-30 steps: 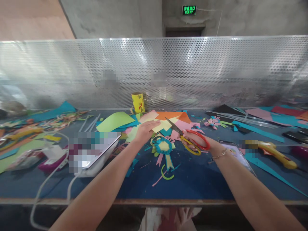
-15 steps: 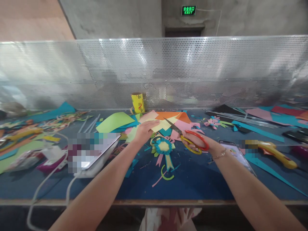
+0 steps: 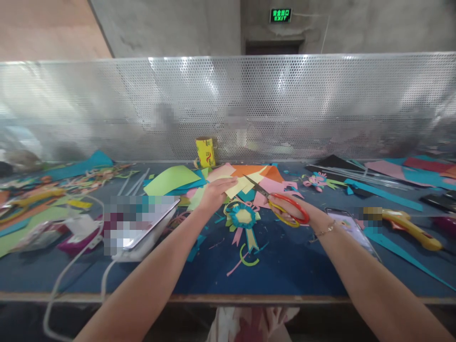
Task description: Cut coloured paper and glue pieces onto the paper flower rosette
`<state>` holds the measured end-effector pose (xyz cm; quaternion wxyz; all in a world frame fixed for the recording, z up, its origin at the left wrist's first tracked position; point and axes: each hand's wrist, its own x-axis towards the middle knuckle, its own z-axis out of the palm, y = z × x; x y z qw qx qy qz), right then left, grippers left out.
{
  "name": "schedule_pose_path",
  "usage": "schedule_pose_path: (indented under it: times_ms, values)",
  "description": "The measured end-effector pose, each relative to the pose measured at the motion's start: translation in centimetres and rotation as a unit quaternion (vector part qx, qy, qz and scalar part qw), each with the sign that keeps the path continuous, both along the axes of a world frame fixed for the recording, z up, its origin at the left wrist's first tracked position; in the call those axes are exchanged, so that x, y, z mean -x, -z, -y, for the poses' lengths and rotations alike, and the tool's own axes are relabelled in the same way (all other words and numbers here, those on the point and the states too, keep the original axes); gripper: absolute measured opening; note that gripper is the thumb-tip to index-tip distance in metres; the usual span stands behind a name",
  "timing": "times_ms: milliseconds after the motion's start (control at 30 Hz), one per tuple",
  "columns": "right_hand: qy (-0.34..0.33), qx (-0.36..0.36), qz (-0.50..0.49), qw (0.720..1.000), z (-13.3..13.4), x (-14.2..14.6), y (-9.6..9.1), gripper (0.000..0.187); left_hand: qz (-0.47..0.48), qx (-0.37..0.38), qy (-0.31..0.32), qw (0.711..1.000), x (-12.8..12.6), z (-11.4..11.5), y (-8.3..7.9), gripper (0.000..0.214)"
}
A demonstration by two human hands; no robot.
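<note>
My left hand (image 3: 214, 194) pinches a pale yellow sheet of paper (image 3: 243, 184) over the pile of coloured paper (image 3: 171, 179) in the middle of the table. My right hand (image 3: 292, 209) grips a pair of scissors (image 3: 281, 204) with one red and one yellow handle. The blades point up and left, and their tips touch the yellow sheet's right edge. Just below both hands lies a blue and yellow paper rosette (image 3: 244, 218) with ribbon tails.
A blurred tablet (image 3: 138, 223) with white cables sits at left. A phone (image 3: 351, 228) lies by my right wrist, a yellow cutter (image 3: 409, 227) further right. A yellow roll (image 3: 204, 152) stands against the perforated metal screen (image 3: 228, 104). Paper scraps cover the blue table (image 3: 285, 266).
The scissor blades have closed a little on the yellow sheet. Both hands stay almost where they were.
</note>
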<state>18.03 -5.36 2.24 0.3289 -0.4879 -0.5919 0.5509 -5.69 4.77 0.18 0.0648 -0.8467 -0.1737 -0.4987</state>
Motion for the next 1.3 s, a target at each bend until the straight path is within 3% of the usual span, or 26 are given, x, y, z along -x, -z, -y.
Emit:
schedule_pose_path:
  times_ms: [267, 433, 600, 733, 867, 1100, 1300]
  values:
    - [-0.005, 0.030, -0.021, 0.999, -0.2, 0.0, -0.1, 0.034, -0.017, -0.012, 0.009, 1.000, 0.1, 0.0, -0.2, 0.050]
    - [-0.012, -0.037, 0.022, 0.999, 0.1, 0.1, -0.2, 0.034, -0.030, -0.032, 0.004, 0.999, 0.2, -0.2, -0.1, 0.047]
    - [-0.013, 0.012, -0.040, 0.999, 0.1, -0.5, 0.1, 0.031, -0.023, -0.093, -0.033, 0.995, 0.9, -0.7, -0.4, 0.040]
    - [0.085, -0.031, -0.124, 0.988, -1.0, -0.1, 1.0, 0.033, 0.001, -0.118, -0.078, 0.990, 1.1, -0.3, -1.0, 0.039]
    - [0.203, -0.111, -0.237, 0.944, -1.8, 1.6, 1.5, 0.043, -0.046, -0.152, -0.061, 0.985, 0.0, 1.1, -1.3, 0.039]
    - [0.240, -0.144, -0.322, 0.904, -0.8, 4.1, 0.3, 0.039, -0.159, -0.217, -0.031, 0.963, -1.9, 3.1, -1.2, 0.035]
    - [0.255, -0.149, -0.295, 0.909, -0.9, 4.1, 0.5, 0.042, -0.194, -0.223, -0.055, 0.954, -2.2, 3.2, -0.9, 0.036]
